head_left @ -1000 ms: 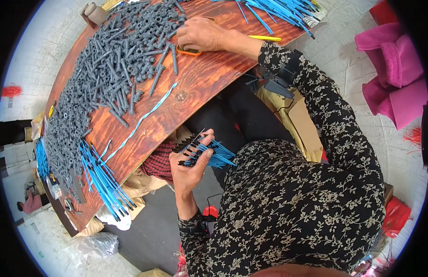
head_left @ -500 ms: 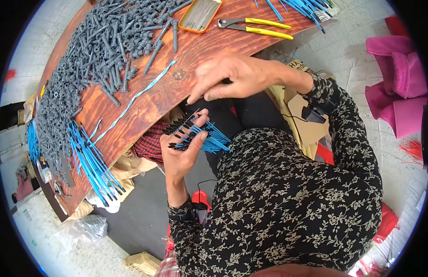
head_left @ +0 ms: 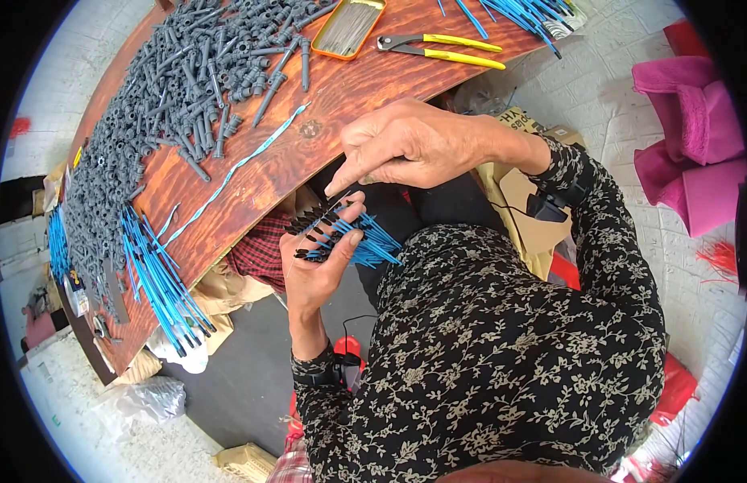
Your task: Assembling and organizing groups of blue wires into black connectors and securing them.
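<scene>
Presently, the left hand [head_left: 315, 270] is closed around a bundle of blue rods [head_left: 375, 241], their black tips [head_left: 312, 223] fanned out on its table side. Just beyond those tips is the right hand [head_left: 417, 149], thumb and forefinger drawn together; whether they grasp a fine pin cannot be told for certain. Farther out from both grips, on the wooden table [head_left: 365, 87], lie an orange-rimmed tin [head_left: 333, 55], yellow-handled pincers [head_left: 462, 56] and a heap of grey parts [head_left: 188, 101].
</scene>
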Tool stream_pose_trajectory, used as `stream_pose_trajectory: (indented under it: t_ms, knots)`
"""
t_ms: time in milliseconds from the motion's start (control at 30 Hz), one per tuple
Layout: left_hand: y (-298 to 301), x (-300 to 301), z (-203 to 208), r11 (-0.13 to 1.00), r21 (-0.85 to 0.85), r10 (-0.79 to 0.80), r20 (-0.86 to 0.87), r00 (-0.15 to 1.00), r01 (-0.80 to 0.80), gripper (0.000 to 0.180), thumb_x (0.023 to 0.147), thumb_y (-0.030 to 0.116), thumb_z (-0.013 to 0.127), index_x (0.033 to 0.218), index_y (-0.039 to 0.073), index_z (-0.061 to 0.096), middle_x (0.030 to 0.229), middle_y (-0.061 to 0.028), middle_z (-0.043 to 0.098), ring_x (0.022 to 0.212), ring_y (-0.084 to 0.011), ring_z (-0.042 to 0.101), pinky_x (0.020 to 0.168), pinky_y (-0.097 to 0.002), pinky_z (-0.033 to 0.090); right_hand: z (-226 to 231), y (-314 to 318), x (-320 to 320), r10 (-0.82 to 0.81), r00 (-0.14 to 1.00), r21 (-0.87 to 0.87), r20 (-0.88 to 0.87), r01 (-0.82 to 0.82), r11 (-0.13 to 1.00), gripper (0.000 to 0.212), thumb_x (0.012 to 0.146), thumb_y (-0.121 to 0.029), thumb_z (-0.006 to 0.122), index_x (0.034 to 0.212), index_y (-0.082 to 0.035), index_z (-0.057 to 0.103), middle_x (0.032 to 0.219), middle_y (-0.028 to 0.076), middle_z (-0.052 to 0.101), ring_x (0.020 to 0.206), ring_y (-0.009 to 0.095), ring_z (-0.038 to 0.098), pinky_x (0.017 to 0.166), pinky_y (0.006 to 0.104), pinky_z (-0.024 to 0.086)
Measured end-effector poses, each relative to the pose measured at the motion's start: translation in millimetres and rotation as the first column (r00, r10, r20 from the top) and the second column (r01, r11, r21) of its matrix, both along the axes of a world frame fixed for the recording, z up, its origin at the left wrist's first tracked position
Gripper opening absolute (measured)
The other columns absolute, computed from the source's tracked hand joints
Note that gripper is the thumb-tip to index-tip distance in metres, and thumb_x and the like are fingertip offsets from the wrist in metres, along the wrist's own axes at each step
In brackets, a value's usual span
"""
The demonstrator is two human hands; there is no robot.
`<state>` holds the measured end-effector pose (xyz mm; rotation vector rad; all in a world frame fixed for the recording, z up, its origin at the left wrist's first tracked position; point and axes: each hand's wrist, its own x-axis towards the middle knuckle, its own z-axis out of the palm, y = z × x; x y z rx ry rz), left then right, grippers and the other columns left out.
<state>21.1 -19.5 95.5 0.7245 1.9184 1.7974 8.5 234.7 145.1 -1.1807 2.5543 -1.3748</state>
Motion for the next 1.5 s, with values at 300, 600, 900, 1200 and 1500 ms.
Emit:
stream_pose_trajectory:
  t_ms: [300,600,900,1200,1500]
  knots:
    - [0.3,1.4,-1.0,0.999,0.039,-0.004,0.007,1.0,0.004,0.032,0.085,0.008,0.073,0.116,0.0,0.07,0.111,-0.0124,0.073,0.092,-0.0121,0.068,0.081,-0.0261,0.052,-1.5,0.3,3.0,-0.006,1.0,0.025,-0.03,0.006,1.0,0.036,0.084,-0.003,0.065,0.118,-0.012,0.069,0.084,0.009,0.057,0.075,0.027,0.058,0.066,0.038,0.045]
    - [-0.7,0.0,-0.1,1.0,0.006,-0.018,-0.011,1.0,0.018,0.031,0.085,0.008,0.073,0.116,0.001,0.07,0.111,-0.0117,0.073,0.091,-0.0112,0.068,0.08,-0.0254,0.052,2.4,1.1,4.4,-0.029,1.0,0.028,0.003,0.029,0.999,0.027,0.087,-0.007,0.061,0.112,-0.013,0.07,0.083,0.008,0.056,0.08,0.028,0.061,0.068,0.0396,0.046]
    - [1.6,-0.2,-0.8,1.0,-0.004,-0.029,-0.018,0.999,0.029,0.031,0.085,0.008,0.073,0.115,0.001,0.071,0.111,-0.0114,0.073,0.09,-0.0111,0.068,0.079,-0.0251,0.052,-1.9,2.7,6.9,-0.036,0.997,0.066,-0.07,0.04,0.997,0.036,0.084,-0.005,0.065,0.119,-0.014,0.068,0.087,0.008,0.056,0.077,0.028,0.059,0.068,0.0383,0.046]
    - [1.9,-0.3,-2.3,1.0,0.001,-0.024,-0.039,0.999,0.024,0.031,0.085,0.007,0.073,0.115,0.0,0.071,0.111,-0.0118,0.073,0.091,-0.0128,0.069,0.08,-0.0257,0.052,2.1,3.1,8.2,-0.06,0.996,0.041,-0.059,0.063,0.997,0.026,0.087,-0.009,0.062,0.111,-0.015,0.071,0.082,0.007,0.056,0.079,0.027,0.062,0.065,0.0393,0.047]
    - [3.2,2.6,-3.7,1.0,0.031,0.005,-0.028,1.0,-0.004,0.031,0.085,0.006,0.072,0.115,0.0,0.071,0.111,-0.0119,0.073,0.092,-0.0135,0.069,0.081,-0.0258,0.052,1.5,1.0,10.3,-0.089,0.987,0.087,-0.137,0.101,0.991,0.026,0.085,-0.01,0.062,0.109,-0.016,0.07,0.082,0.007,0.056,0.08,0.028,0.062,0.065,0.0397,0.048]
